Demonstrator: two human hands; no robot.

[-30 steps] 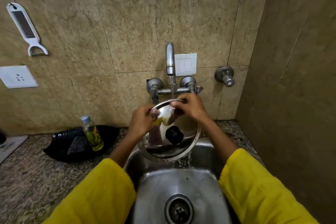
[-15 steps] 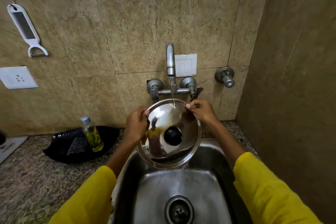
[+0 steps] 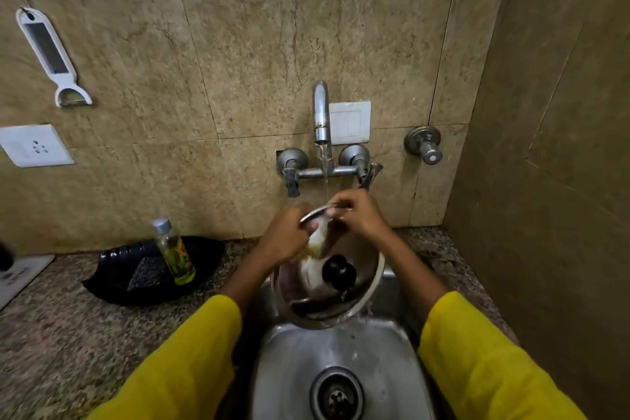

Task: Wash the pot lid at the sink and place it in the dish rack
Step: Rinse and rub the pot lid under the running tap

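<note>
A round steel pot lid (image 3: 354,300) with a black knob (image 3: 338,271) is held tilted over the steel sink (image 3: 296,361), knob side facing me. My left hand (image 3: 286,240) grips its upper left rim. At the lid's top edge my right hand (image 3: 358,213) has its fingers curled over the rim. Water runs from the tap (image 3: 321,112) onto the lid's top, right where both hands meet, and drips off the lower rim. No dish rack is in view.
A small bottle of yellow-green liquid (image 3: 174,252) stands on a black tray (image 3: 136,269) on the granite counter left of the sink. Two tap handles (image 3: 291,160) and a separate valve (image 3: 424,145) stick out of the tiled wall. A side wall closes in on the right.
The lid has tipped so its top leans further away. Both hands have come together at its upper rim under the stream; my right hand moved left along the edge.
</note>
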